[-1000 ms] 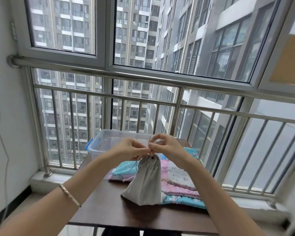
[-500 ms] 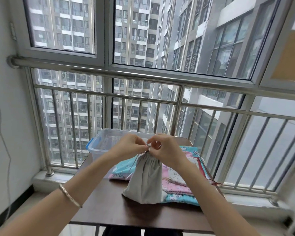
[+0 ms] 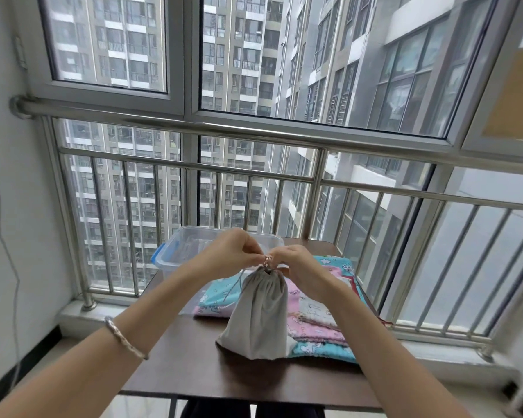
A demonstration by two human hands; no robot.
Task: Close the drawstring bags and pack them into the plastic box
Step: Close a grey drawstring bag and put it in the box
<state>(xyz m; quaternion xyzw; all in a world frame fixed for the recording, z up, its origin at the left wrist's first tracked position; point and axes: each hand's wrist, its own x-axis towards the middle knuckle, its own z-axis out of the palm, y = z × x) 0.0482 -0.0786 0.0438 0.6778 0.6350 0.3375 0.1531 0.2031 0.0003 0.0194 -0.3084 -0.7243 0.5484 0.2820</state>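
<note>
We pinch the cord (image 3: pixel 239 280) on the bag (image 3: pixel 258 312) with left hand (image 3: pixel 233 251) and right hand (image 3: pixel 299 267), cinching it. Next, we judge, it lifts into the box (image 3: pixel 175 251) at eleven o'clock.

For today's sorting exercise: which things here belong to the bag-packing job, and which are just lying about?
Job: grey drawstring bag, its neck pinched by left hand and right hand; patterned bags; plastic box.
Lying about: bracelet; steel railing.

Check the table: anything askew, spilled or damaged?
Nothing spilled or damaged. The left hand and right hand pinch the grey bag at its gathered neck; the plastic box sits behind. One thing: a red cord from the patterned bags seems to trail off the right edge of the table.
</note>
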